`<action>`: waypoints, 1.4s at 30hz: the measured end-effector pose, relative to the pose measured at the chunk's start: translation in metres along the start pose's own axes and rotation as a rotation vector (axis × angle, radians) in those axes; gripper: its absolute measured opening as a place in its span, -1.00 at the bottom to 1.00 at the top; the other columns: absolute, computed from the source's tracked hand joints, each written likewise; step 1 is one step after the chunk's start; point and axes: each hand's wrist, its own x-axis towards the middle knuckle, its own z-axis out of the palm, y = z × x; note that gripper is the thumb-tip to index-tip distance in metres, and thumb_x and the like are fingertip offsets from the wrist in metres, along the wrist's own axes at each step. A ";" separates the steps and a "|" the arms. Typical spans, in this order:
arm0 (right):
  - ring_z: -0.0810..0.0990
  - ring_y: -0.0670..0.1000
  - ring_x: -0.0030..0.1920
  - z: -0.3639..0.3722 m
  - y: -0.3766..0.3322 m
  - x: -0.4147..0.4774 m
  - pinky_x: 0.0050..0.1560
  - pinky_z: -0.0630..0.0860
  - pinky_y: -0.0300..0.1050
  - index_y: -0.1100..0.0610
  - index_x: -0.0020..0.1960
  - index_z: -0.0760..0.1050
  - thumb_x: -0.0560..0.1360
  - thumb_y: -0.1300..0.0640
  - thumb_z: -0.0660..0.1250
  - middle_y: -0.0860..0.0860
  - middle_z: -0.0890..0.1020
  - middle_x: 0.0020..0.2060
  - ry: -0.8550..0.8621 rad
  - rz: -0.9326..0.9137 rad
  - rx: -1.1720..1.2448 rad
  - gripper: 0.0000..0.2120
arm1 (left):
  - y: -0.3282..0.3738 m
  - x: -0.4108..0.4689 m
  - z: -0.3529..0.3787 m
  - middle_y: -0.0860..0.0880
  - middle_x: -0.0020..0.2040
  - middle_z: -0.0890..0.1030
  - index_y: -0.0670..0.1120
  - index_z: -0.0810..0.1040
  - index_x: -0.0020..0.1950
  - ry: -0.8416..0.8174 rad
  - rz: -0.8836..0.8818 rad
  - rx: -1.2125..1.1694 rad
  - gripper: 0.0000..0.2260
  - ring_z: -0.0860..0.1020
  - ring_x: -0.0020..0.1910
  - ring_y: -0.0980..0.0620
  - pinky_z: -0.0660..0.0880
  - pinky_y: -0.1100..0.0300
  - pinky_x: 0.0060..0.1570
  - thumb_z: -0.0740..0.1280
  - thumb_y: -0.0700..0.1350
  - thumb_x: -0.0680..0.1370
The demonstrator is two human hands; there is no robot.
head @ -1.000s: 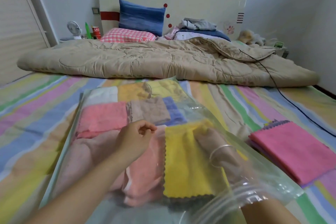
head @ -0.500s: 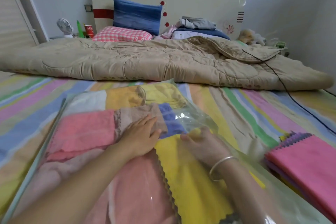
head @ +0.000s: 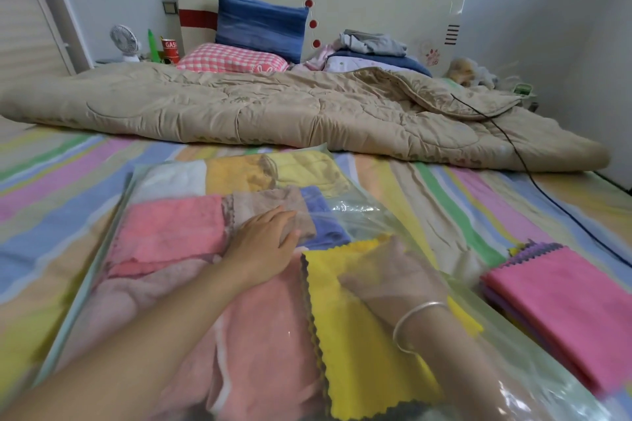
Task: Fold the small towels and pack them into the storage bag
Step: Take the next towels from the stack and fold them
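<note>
Head view: a clear storage bag [head: 345, 207] lies flat on the striped bed sheet [head: 461, 202], mouth toward the camera.
Left hand [head: 265, 246]: outside the bag, palm down, fingers [head: 273, 220] extended and together; no grip closed on anything. It presses flat on the plastic over the beige towel [head: 266, 203] and the edge of the salmon towel [head: 260, 335].
Right hand [head: 393, 275]: inside the bag, seen through the plastic, lying open and flat on the yellow towel [head: 359, 352]; fingertips blurred, so whether they pinch the cloth cannot be told. Silver bangle [head: 415, 321] at the wrist.
Bag contents: pink towel [head: 171, 229] at left, white, orange and pale yellow ones along the far end, blue towel [head: 325, 225] just beyond the yellow one.
Unpacked stack [head: 564, 311]: folded small towels, pink on top with purple and yellow edges beneath, on the sheet just right of the bag.
Background: tan quilt [head: 273, 109] across the bed, pillows at the headboard.
</note>
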 end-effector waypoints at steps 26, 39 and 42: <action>0.46 0.21 -0.10 0.032 -0.057 -0.094 -0.15 0.26 0.07 -0.02 0.15 0.59 0.36 0.10 0.11 0.21 0.54 -0.03 -0.006 -0.136 -0.214 -0.56 | 0.018 -0.043 -0.022 -0.03 0.48 0.33 -0.06 0.37 0.43 0.073 -0.059 -0.075 -0.61 0.29 0.45 -0.03 0.20 0.13 0.42 0.19 -0.04 0.60; 0.44 0.06 -0.58 -0.042 -0.054 -0.069 -0.63 0.37 -0.29 0.12 -0.18 0.49 0.57 0.03 0.12 0.10 0.47 -0.47 -0.050 0.126 0.839 -0.74 | 0.012 -0.048 -0.027 0.02 0.43 0.39 -0.04 0.39 0.40 0.094 -0.081 -0.106 -0.65 0.35 0.40 0.00 0.26 0.15 0.36 0.16 -0.03 0.62; 0.44 0.03 -0.51 -0.043 -0.063 -0.042 -0.66 0.26 -0.43 0.10 -0.15 0.51 0.56 -0.02 0.14 0.07 0.50 -0.41 -0.084 0.054 0.778 -0.74 | 0.009 -0.043 -0.026 0.05 0.39 0.43 -0.01 0.41 0.39 0.096 -0.067 -0.138 -0.67 0.38 0.37 0.04 0.27 0.18 0.33 0.15 -0.03 0.62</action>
